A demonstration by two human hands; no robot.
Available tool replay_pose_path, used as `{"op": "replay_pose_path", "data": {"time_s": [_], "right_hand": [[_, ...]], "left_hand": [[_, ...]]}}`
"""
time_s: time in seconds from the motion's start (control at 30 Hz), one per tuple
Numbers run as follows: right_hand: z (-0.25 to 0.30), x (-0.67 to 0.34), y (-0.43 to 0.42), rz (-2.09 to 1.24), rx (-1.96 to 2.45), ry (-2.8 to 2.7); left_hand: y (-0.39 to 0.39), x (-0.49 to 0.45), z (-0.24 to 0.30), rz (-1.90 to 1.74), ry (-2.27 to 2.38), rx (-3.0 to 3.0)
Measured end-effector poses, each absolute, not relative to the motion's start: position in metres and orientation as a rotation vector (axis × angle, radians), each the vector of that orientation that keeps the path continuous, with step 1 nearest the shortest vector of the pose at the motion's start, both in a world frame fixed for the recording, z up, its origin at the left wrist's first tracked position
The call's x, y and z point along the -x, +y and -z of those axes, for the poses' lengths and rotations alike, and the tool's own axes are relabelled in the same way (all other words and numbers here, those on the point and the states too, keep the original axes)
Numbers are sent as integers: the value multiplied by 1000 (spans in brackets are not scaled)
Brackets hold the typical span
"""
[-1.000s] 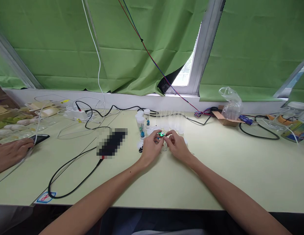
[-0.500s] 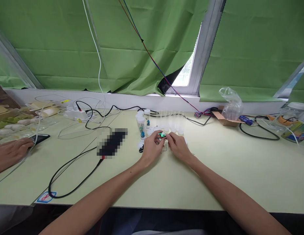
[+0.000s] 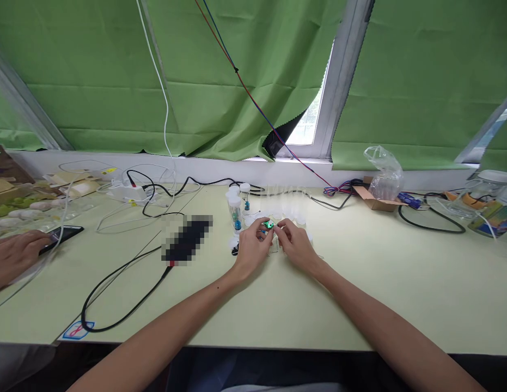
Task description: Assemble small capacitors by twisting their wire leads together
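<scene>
Between the fingertips of my left hand (image 3: 253,246) is a small shiny green piece (image 3: 269,224), too small to name its kind. My right hand (image 3: 297,245) is closed in a pinch close against the right end of that piece; whatever its fingertips grip is hidden. Left of my hands stand clear plastic tubes (image 3: 234,206) with white caps, with blue and green bits inside. Behind my hands is a row of clear tubes (image 3: 283,200). A small black item (image 3: 235,249) lies beside my left wrist, partly covered.
A pixelated dark device (image 3: 188,238) with a black cable (image 3: 114,329) lies to the left. Further left, another person's hand (image 3: 20,253) rests by a phone (image 3: 63,237). A white power strip (image 3: 128,189), an open cardboard box (image 3: 378,201) and a large jar (image 3: 498,201) line the back.
My right fingertips have shifted slightly at the green piece, while my left hand stays almost still. The other person's hand has drawn a little left, uncovering more of the phone.
</scene>
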State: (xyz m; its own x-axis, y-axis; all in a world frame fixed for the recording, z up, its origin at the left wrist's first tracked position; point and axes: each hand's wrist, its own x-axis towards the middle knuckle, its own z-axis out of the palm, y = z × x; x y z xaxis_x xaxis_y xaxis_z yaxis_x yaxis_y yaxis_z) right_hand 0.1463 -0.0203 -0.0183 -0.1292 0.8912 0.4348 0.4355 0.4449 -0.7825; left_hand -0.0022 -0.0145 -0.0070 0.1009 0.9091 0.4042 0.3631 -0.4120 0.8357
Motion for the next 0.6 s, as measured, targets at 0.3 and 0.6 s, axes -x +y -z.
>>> {"op": "replay_pose_path", "data": {"time_s": [0.3, 0.6], "right_hand": [[17, -146, -19, -563, 1183, -1752], [18, -145, -21, -605, 1135, -1732]], "left_hand": [[-16, 2, 6, -1291, 1252, -1860], [-16, 3, 6, -1291, 1267, -1855]]}}
